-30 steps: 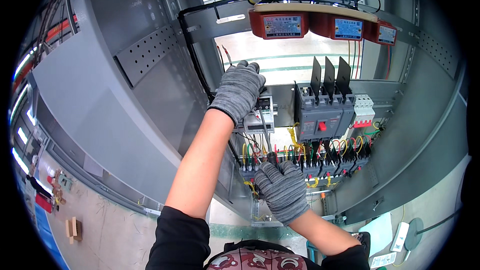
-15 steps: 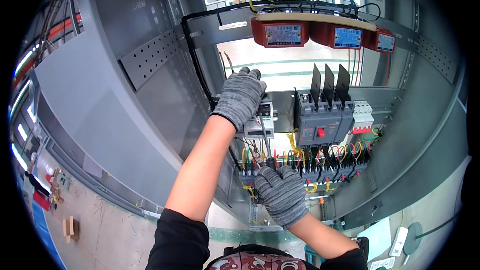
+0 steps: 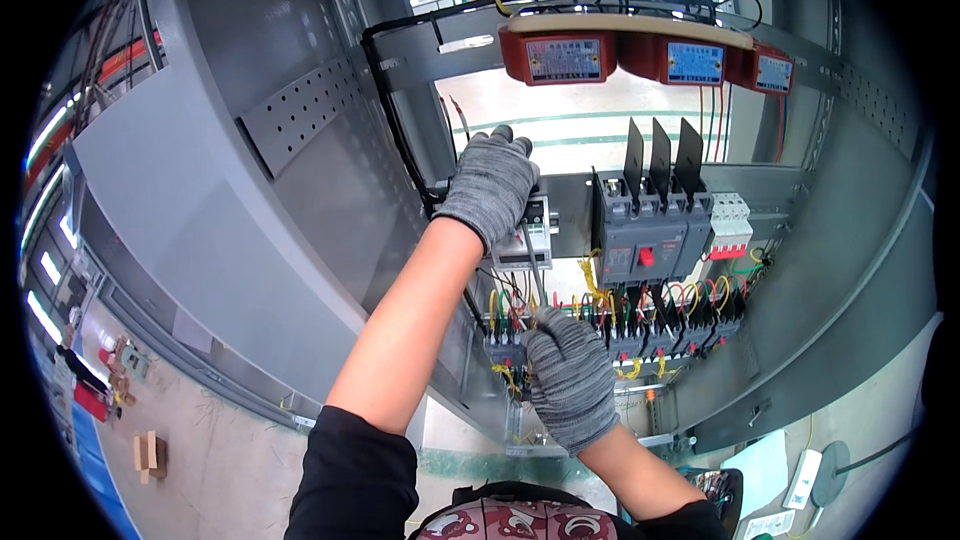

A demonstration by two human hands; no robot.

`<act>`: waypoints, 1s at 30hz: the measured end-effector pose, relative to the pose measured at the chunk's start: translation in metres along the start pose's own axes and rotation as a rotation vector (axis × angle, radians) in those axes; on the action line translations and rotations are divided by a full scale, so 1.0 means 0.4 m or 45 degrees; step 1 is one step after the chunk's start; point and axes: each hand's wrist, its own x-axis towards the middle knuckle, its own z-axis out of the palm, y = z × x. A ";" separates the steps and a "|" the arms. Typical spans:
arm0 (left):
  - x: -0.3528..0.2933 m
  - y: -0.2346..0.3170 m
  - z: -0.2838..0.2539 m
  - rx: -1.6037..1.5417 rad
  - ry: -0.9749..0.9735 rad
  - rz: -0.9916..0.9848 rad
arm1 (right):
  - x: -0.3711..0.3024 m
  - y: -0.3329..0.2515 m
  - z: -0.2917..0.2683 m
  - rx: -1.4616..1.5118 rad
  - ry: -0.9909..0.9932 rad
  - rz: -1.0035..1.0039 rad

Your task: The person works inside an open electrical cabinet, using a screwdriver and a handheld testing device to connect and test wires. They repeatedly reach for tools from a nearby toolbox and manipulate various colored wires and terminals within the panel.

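Note:
My left hand (image 3: pixel 489 185), in a grey knit glove, is bent over the top of a small light-grey meter module (image 3: pixel 522 252) on the cabinet rail. Its fingers are curled, and what they grip is hidden behind the glove. Lower down, my right hand (image 3: pixel 570 377), gloved alike, is closed around a screwdriver (image 3: pixel 532 262). The handle is covered by the fingers, while the long thin shaft points up to the module's front, close beneath my left hand. Thin coloured wires hang below the module.
Right of the module stands a large grey circuit breaker (image 3: pixel 648 245) with black upright barriers, beside a white miniature breaker (image 3: pixel 729 227). Red current transformers (image 3: pixel 557 58) hang above. Several small breakers (image 3: pixel 690 338) line the lower rail. A grey cabinet door (image 3: pixel 190 180) fills the left.
My right hand has turned slightly and closed over the screwdriver handle, which showed above the fingers before. My left hand keeps its place at the module. The whole view has shifted a little.

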 end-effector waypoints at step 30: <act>0.000 -0.011 0.018 0.011 0.128 0.094 | 0.094 -0.140 0.020 -0.654 -0.507 0.706</act>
